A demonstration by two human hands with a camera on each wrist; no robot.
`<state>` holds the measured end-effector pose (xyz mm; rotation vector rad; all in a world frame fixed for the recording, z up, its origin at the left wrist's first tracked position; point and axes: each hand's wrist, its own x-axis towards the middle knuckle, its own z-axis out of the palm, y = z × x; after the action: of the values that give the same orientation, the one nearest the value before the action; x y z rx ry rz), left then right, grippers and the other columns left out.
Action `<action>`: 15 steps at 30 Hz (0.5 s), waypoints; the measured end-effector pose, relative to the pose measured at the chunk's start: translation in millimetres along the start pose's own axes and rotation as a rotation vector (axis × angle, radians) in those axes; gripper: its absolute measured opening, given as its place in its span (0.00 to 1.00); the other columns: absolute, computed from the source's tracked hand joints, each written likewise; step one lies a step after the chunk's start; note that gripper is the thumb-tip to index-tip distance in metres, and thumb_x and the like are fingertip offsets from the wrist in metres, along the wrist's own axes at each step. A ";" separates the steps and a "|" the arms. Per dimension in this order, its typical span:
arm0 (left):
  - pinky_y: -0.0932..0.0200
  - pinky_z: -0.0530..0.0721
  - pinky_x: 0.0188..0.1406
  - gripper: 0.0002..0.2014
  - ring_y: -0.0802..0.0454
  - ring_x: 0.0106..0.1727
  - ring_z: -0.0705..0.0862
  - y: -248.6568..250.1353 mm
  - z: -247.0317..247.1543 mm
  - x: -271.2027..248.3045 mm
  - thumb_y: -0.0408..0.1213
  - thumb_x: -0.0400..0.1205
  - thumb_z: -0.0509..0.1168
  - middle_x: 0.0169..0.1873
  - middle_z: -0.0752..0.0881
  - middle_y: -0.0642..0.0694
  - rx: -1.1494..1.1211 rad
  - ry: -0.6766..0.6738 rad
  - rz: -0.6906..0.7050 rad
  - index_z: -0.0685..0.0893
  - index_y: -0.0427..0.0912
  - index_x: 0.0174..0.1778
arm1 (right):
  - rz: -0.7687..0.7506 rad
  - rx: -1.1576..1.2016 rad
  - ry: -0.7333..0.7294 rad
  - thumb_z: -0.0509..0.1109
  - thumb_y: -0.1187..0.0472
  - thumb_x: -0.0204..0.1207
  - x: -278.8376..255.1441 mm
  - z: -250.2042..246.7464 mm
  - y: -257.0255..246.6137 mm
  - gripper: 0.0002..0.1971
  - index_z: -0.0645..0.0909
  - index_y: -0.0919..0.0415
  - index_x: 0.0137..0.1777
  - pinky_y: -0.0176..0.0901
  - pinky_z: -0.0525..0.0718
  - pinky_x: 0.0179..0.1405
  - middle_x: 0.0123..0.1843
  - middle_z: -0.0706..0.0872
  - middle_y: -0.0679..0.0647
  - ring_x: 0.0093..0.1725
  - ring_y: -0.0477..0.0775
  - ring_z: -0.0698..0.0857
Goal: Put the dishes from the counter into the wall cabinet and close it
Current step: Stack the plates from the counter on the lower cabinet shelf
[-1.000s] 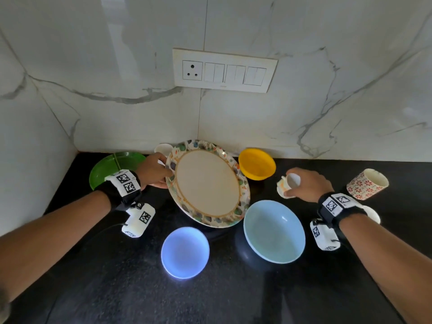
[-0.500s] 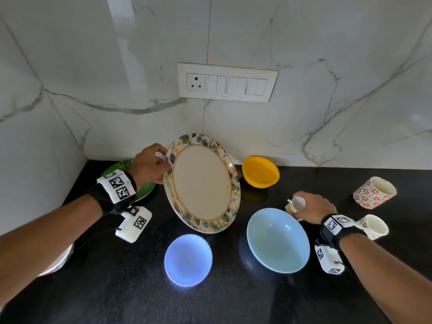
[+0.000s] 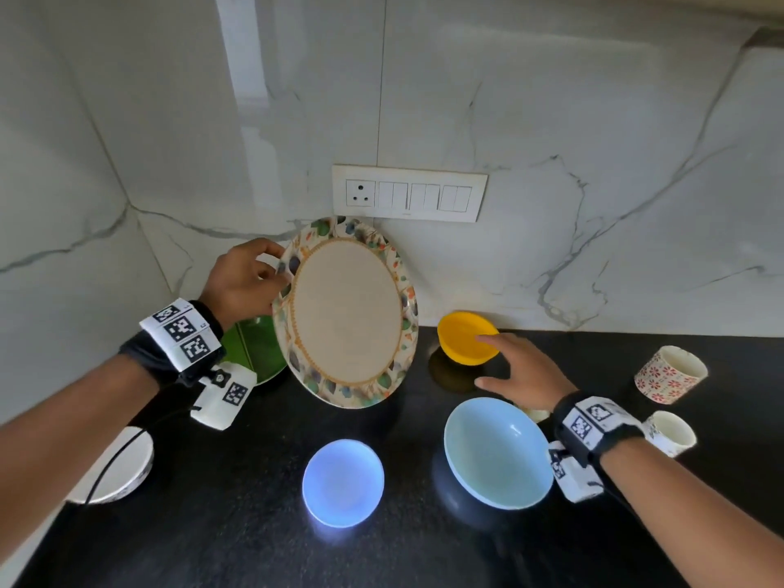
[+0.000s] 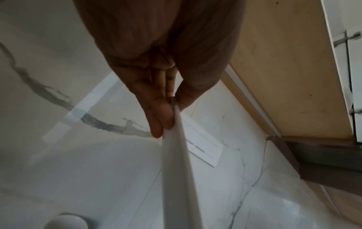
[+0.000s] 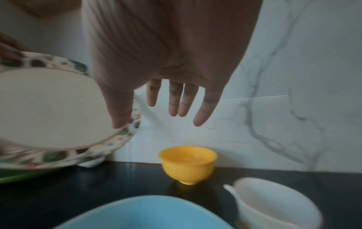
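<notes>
My left hand point(image 3: 244, 278) grips the left rim of a floral-edged plate point(image 3: 345, 316) and holds it tilted nearly upright above the black counter point(image 3: 254, 524). In the left wrist view the thumb and fingers point(image 4: 156, 117) pinch the plate's rim point(image 4: 176, 155). My right hand point(image 3: 517, 371) hovers open with fingers spread, just in front of the yellow bowl point(image 3: 462, 337). It holds nothing, as the right wrist view of the hand point(image 5: 152, 117) confirms. A small white cup point(image 5: 274, 203) sits below that hand. Only the wall cabinet's underside point(image 4: 284, 69) shows.
On the counter are a green plate point(image 3: 259, 345), a small glowing blue bowl point(image 3: 343, 481), a light blue bowl point(image 3: 496, 454), a red-flowered mug point(image 3: 668, 375), a white cup point(image 3: 672, 432) and a white bowl point(image 3: 123, 473) at the left. A switch panel point(image 3: 409, 193) is on the marble wall.
My left hand has lifted the floral plate off the counter and tipped it more upright. My right hand has let go of the small white cup, opened and moved left toward the yellow bowl.
</notes>
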<state>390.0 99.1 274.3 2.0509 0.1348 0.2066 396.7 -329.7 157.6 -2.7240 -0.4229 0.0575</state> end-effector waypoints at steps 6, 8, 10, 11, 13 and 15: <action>0.60 0.85 0.22 0.07 0.53 0.28 0.89 37.4 -8.3 -34.5 0.25 0.80 0.69 0.35 0.91 0.41 -0.196 0.001 -0.014 0.84 0.41 0.51 | -0.353 -0.094 0.067 0.78 0.37 0.61 -14.7 0.5 -70.4 0.51 0.57 0.35 0.83 0.46 0.62 0.80 0.86 0.59 0.43 0.84 0.46 0.58; 0.60 0.85 0.23 0.08 0.52 0.30 0.90 46.9 -8.7 -49.1 0.26 0.80 0.69 0.39 0.91 0.38 -0.236 -0.017 -0.020 0.84 0.39 0.52 | -0.436 -0.167 0.156 0.78 0.39 0.60 -27.2 -3.9 -84.1 0.51 0.57 0.37 0.84 0.51 0.61 0.82 0.86 0.58 0.44 0.85 0.49 0.58; 0.58 0.88 0.26 0.08 0.49 0.33 0.90 55.5 -8.0 -62.5 0.27 0.80 0.70 0.43 0.91 0.37 -0.277 -0.042 -0.029 0.85 0.40 0.53 | -0.485 -0.219 0.223 0.79 0.51 0.63 -45.1 -9.9 -89.8 0.51 0.56 0.39 0.84 0.58 0.65 0.80 0.86 0.59 0.46 0.85 0.51 0.58; 0.58 0.88 0.27 0.08 0.48 0.34 0.90 60.5 -7.0 -69.1 0.28 0.80 0.71 0.44 0.91 0.36 -0.298 -0.060 -0.031 0.85 0.40 0.54 | -0.493 -0.221 0.247 0.78 0.58 0.64 -56.2 -13.6 -90.0 0.50 0.56 0.40 0.84 0.58 0.67 0.79 0.86 0.59 0.45 0.85 0.50 0.59; 0.59 0.87 0.26 0.09 0.50 0.32 0.89 71.8 -3.5 -83.3 0.29 0.80 0.70 0.44 0.91 0.37 -0.323 -0.089 -0.027 0.85 0.39 0.56 | -0.517 -0.192 0.340 0.76 0.69 0.62 -84.4 -26.5 -87.2 0.49 0.63 0.42 0.83 0.56 0.72 0.76 0.84 0.64 0.44 0.84 0.47 0.62; 0.60 0.87 0.27 0.09 0.51 0.32 0.89 84.4 1.1 -95.3 0.29 0.80 0.70 0.44 0.91 0.37 -0.346 -0.126 -0.015 0.85 0.38 0.57 | -0.564 -0.208 0.481 0.72 0.75 0.62 -114.8 -43.2 -82.8 0.44 0.71 0.46 0.80 0.55 0.77 0.73 0.82 0.71 0.46 0.81 0.48 0.68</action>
<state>297.6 41.1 339.9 1.7119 0.0326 0.0835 267.9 -306.9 226.8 -2.5768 -1.0626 -0.8079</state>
